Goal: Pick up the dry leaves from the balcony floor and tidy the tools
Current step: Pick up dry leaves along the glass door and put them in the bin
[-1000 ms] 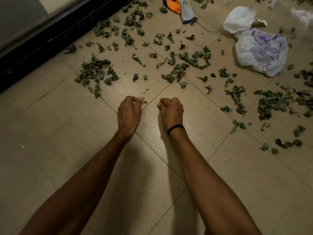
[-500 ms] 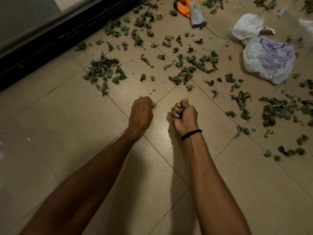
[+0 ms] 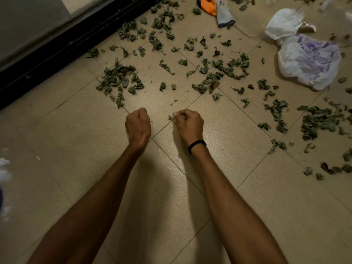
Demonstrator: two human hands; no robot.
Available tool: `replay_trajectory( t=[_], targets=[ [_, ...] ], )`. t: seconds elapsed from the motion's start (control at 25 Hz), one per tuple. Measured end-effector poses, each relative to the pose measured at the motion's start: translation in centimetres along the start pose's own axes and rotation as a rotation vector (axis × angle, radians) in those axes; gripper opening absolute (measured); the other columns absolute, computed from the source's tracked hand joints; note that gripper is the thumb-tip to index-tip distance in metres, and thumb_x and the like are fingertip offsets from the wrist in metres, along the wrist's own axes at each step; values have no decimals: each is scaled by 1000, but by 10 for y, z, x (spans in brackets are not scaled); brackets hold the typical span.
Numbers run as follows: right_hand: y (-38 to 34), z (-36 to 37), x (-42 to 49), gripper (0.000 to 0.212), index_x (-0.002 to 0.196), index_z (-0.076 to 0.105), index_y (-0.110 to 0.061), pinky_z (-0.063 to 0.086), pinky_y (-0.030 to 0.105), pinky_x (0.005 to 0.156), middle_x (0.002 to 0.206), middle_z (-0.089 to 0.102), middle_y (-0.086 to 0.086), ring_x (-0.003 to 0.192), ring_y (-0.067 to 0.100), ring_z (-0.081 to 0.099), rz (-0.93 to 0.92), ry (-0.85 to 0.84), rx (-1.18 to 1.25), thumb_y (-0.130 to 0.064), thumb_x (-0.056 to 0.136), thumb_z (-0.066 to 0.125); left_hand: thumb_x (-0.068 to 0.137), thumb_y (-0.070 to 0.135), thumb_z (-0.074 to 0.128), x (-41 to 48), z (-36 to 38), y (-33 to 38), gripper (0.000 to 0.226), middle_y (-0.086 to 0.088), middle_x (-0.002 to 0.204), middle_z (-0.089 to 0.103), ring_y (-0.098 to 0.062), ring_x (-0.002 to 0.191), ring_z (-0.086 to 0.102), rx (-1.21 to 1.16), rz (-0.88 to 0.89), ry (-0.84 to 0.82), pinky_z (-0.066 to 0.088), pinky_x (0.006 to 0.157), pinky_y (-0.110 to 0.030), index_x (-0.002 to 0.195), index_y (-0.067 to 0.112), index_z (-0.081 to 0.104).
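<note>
Dry green leaves lie scattered over the beige tiled floor (image 3: 238, 153), with a pile (image 3: 119, 79) ahead on the left, another pile (image 3: 224, 69) in the middle and a third pile (image 3: 320, 121) on the right. My right hand (image 3: 188, 124), with a black band at the wrist, is low over the floor and pinches a small leaf fragment (image 3: 169, 117) at its fingertips. My left hand (image 3: 138, 124) is a closed fist just to its left; what is inside is hidden. An orange and grey glove (image 3: 222, 10) lies at the far edge.
A crumpled white and purple plastic bag (image 3: 308, 61) and a white wad (image 3: 282, 23) lie at the far right. A black door track (image 3: 57, 48) runs along the left, below a grey panel. Bare tiles stretch under my forearms.
My right hand turned back palm-down after showing leaves in its fist, and now pinches a fragment at the floor. My left hand stayed curled. The view shifted slightly.
</note>
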State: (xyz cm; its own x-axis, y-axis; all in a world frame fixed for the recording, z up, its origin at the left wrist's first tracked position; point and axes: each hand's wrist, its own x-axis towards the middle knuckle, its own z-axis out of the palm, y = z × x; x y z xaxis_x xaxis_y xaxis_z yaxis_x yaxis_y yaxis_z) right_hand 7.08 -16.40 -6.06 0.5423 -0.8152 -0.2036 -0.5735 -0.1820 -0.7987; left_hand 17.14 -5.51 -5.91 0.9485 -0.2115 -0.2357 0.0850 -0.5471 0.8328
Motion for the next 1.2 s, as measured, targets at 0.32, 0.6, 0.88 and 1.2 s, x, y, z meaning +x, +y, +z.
replay_trajectory(
  t=[0.32,0.6,0.88,1.2],
  targets=[
    [5,33,-3,10,92,66,-8,43,24,74,97,58,9,86,19,55,-219,13,-173,-12,95,57,105,36,46,-7,-13,-31,32,1,108,52,-13,103,46,431,378,-120,33,82,-27,124,14,57],
    [-3,5,25,8,94,69,-17,55,25,87,96,70,-3,90,8,66,312,132,543,-12,87,68,98,15,61,2,-8,-55,11,-9,85,59,-23,80,50,507,681,-57,45,71,-41,100,8,69],
    [-12,26,43,23,110,73,-5,34,-7,69,104,71,9,84,6,62,20,121,32,-16,89,70,105,19,36,14,-14,-26,24,-4,83,49,-18,78,44,371,317,39,34,73,-33,87,13,51],
    [-8,36,44,11,96,64,-8,42,19,77,99,61,8,91,17,56,-126,95,-101,-15,97,56,107,43,34,39,-4,29,41,8,68,43,-5,59,38,87,173,2,35,54,-23,73,24,46]
  ],
)
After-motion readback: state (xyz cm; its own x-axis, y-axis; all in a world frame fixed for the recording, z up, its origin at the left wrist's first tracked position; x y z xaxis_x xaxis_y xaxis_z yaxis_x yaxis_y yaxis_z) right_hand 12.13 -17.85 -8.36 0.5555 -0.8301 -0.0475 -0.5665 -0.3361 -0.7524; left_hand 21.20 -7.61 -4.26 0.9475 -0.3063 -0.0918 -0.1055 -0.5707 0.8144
